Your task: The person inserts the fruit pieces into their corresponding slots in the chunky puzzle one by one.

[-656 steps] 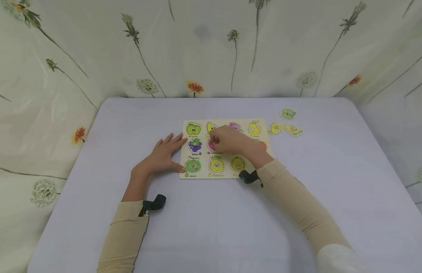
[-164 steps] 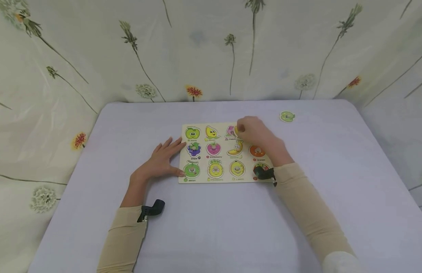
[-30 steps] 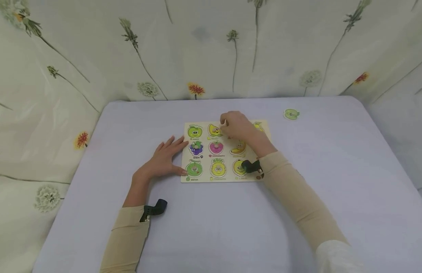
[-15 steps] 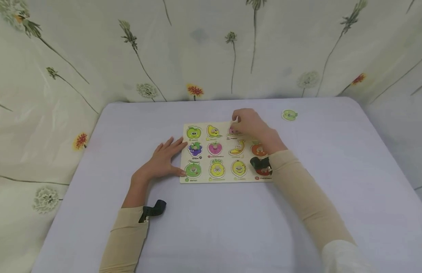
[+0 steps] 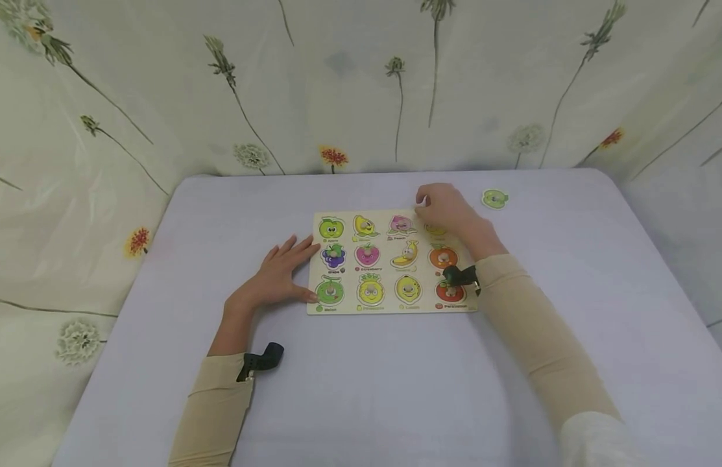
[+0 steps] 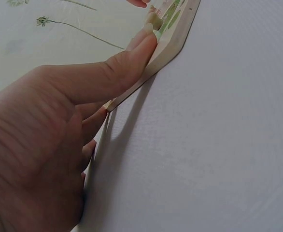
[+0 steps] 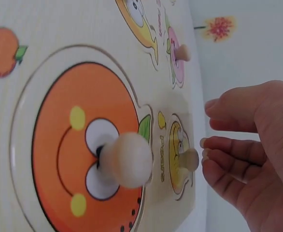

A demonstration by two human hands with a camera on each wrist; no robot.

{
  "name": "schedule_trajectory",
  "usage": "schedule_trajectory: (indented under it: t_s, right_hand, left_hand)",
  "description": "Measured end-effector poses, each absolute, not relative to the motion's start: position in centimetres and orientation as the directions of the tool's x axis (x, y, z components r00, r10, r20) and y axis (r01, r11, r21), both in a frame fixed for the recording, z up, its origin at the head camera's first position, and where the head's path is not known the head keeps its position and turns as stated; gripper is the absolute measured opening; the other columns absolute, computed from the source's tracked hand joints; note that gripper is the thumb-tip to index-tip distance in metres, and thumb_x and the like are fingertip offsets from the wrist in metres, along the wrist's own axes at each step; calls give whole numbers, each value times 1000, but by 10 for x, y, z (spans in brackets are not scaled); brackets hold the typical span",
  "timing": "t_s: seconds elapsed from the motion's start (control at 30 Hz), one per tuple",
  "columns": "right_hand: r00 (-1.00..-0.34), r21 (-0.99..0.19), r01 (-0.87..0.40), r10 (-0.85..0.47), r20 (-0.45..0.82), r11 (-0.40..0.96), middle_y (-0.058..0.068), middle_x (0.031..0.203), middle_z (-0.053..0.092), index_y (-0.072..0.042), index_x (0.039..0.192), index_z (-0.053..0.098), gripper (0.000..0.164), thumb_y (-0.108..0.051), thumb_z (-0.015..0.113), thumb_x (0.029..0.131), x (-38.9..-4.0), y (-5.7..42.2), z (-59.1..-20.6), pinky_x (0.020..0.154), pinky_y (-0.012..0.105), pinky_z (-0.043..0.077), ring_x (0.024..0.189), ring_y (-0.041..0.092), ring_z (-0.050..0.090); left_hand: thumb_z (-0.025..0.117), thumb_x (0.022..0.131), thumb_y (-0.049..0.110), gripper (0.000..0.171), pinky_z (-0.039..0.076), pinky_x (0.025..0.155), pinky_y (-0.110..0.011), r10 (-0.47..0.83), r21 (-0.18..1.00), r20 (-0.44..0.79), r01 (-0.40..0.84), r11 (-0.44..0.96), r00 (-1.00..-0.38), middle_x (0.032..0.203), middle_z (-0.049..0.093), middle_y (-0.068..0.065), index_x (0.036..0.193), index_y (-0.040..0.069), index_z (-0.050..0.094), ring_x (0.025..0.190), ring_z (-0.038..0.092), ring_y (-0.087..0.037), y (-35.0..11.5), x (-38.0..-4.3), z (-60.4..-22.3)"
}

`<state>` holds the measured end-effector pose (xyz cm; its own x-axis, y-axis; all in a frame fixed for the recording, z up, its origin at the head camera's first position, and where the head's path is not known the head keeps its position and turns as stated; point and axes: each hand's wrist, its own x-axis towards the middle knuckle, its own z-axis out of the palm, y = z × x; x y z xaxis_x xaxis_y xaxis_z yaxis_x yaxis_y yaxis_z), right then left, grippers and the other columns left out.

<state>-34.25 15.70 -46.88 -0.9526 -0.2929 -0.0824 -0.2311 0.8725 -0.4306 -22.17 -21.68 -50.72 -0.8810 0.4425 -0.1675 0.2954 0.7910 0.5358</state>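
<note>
A wooden fruit puzzle board [image 5: 386, 272] lies on the table, with knobbed pieces in its recesses. My left hand [image 5: 273, 275] rests at the board's left edge, fingers spread, thumb on the near left corner; the left wrist view shows that thumb [image 6: 117, 72] on the rim. Above the top right corner is my right hand [image 5: 451, 209], fingers bent and thumb apart, holding nothing. In the right wrist view its fingertips are beside the knob of the pear piece [image 7: 176, 159], which sits in its recess. The orange piece [image 7: 78, 145] and peach piece [image 7: 177, 53] also show knobs.
A loose green apple piece [image 5: 495, 199] lies on the white tabletop [image 5: 372, 389], right of the board's far corner. The apple recess [image 5: 331, 228] at the board's top left shows no knob. A flower-print curtain [image 5: 349, 84] hangs behind the table.
The right hand has moved right from the mango, past the peach, to the pear corner. The pear and mango pieces, loose on the table at first, are now in the board. The left hand stays put.
</note>
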Motion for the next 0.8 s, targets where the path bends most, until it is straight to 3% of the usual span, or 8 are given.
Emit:
schedule_trajectory:
  t_s: [0.3, 0.8]
  right_hand:
    - [-964, -442, -189, -252, -86, 877, 16, 100, 64, -5, 114, 65, 27, -17, 55, 91, -345, 175, -472, 76, 41, 47, 87, 29, 56]
    - [-984, -401, -119, -163, -78, 909, 21, 106, 64, -1, 113, 63, 29, -17, 51, 91, -355, 204, -467, 81, 47, 47, 94, 34, 55]
  left_hand:
    - [85, 68, 49, 109, -1, 126, -55, 443, 545, -164, 294, 785, -881, 169, 14, 3, 158, 24, 28, 158, -1, -29, -217, -219, -504]
    - [85, 69, 48, 109, -2, 127, -54, 446, 550, -159, 296, 781, -881, 169, 14, 5, 158, 25, 27, 158, -2, -28, -215, -220, -504]
